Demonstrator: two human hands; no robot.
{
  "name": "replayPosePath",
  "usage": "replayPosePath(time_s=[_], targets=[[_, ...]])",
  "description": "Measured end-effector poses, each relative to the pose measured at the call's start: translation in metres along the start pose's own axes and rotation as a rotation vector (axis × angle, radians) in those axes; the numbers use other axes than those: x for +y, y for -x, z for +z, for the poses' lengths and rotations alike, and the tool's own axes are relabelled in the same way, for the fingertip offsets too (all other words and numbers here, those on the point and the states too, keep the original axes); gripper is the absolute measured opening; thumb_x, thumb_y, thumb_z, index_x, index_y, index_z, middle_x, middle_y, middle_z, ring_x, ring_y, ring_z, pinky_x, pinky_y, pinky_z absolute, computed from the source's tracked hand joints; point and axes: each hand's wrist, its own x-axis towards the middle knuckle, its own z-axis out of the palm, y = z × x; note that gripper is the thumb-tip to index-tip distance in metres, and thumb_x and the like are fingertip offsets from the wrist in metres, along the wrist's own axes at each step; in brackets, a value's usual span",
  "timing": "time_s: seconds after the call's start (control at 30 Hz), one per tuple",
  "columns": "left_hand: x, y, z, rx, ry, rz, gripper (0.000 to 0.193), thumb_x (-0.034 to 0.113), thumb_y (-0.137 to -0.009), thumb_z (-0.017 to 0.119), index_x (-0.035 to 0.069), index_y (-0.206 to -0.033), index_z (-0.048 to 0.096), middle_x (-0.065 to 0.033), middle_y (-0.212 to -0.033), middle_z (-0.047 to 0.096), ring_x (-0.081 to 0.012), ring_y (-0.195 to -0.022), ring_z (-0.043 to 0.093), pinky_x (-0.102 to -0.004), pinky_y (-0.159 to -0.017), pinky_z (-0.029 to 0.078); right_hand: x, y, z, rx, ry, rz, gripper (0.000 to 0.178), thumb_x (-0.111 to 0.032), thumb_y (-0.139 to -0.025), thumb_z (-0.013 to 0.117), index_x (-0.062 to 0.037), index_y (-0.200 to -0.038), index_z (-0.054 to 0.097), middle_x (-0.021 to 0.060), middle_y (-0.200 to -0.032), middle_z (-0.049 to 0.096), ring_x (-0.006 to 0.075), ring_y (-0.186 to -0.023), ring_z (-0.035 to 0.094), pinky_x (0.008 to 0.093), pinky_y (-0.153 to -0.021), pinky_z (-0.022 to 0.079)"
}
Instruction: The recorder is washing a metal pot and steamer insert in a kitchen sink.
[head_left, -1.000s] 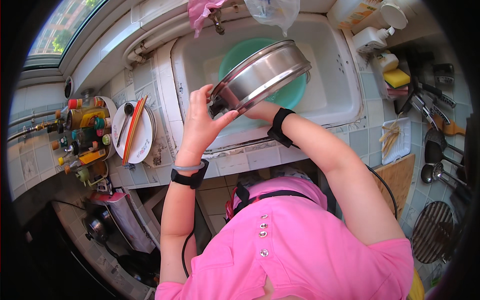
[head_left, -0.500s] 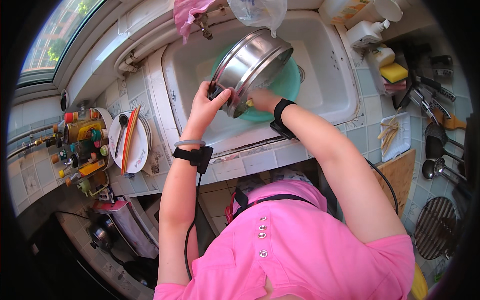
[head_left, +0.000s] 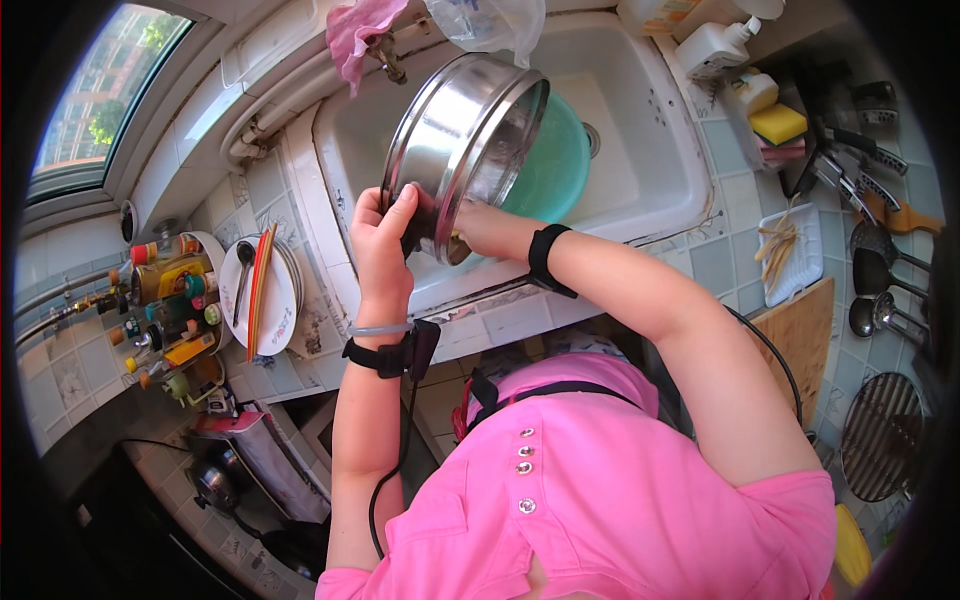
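- The left hand [head_left: 384, 250] was closed around the near left side of a steel pot [head_left: 440, 130], its thumb laid along the wall and its fingers bent behind the base.
- The right hand [head_left: 482, 232] reached in at the pot's near right rim; the rim and wall hid its fingertips, so I could not tell whether they were spread, pressed together or pinching something.
- The pot was tilted on its side above the left part of the white sink [head_left: 650, 190], with its opening turned to the right and its shiny outer wall to the left.
- Beyond the right hand, a green basin [head_left: 558, 170] stood in the sink, partly hidden by the pot; a round drain [head_left: 592, 140] lay just right of it.
- Each wrist wore a black strap, and the left one also had a pale grey band [head_left: 378, 329].
- At the far side, a pink cloth [head_left: 352, 40] hung by the tap [head_left: 388, 62], with a clear plastic bag [head_left: 490, 25] to its right.
- Left of the sink, stacked plates [head_left: 282, 318] carried a dark spoon [head_left: 241, 278] and chopsticks [head_left: 261, 290].
- On the right, a yellow sponge [head_left: 778, 125] lay farther off, and a white tray [head_left: 803, 275] nearer, beside a wooden board [head_left: 800, 340].
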Motion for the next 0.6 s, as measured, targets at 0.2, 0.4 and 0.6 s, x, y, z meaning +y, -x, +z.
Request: replayPosePath(time_s=[0.2, 0.4, 0.6], targets=[[0.021, 0.02, -0.001, 0.079, 0.139, -0.01, 0.012, 0.015, -0.09, 0.062, 0.006, -0.082, 0.059, -0.0038, -0.079, 0.065, -0.0103, -0.069, 0.06, -0.0232, -0.066, 0.048, 0.02, 0.001, -0.047, 0.199, 0.834, 0.036, 0.035, -0.011, -0.079, 0.055, -0.0052, -0.113, 0.062, 0.0155, -0.118, 0.052, 0.0373, -0.115, 0.046, 0.0466, -0.098, 0.037], [0.018, 0.021, -0.006, 0.144, 0.179, 0.032, 0.017, 0.017, -0.092, 0.06, 0.009, -0.077, 0.058, -0.0029, -0.076, 0.064, -0.0087, -0.065, 0.057, -0.0221, -0.06, 0.046, -0.039, -0.006, -0.026, -0.108, 0.192, 0.127, 0.03, -0.01, -0.078, 0.058, -0.0129, -0.106, 0.066, 0.0141, -0.112, 0.053, 0.035, -0.106, 0.052, 0.0446, -0.09, 0.044], [0.021, 0.032, -0.016, 0.051, 0.164, 0.052, 0.016, 0.017, -0.092, 0.059, 0.009, -0.079, 0.058, -0.0021, -0.078, 0.064, -0.008, -0.066, 0.057, -0.0217, -0.061, 0.045, -0.029, -0.016, -0.056, 0.083, 0.647, 0.111, 0.024, -0.01, -0.077, 0.057, -0.006, -0.099, 0.067, 0.0139, -0.109, 0.055, 0.0329, -0.106, 0.053, 0.044, -0.091, 0.044]])
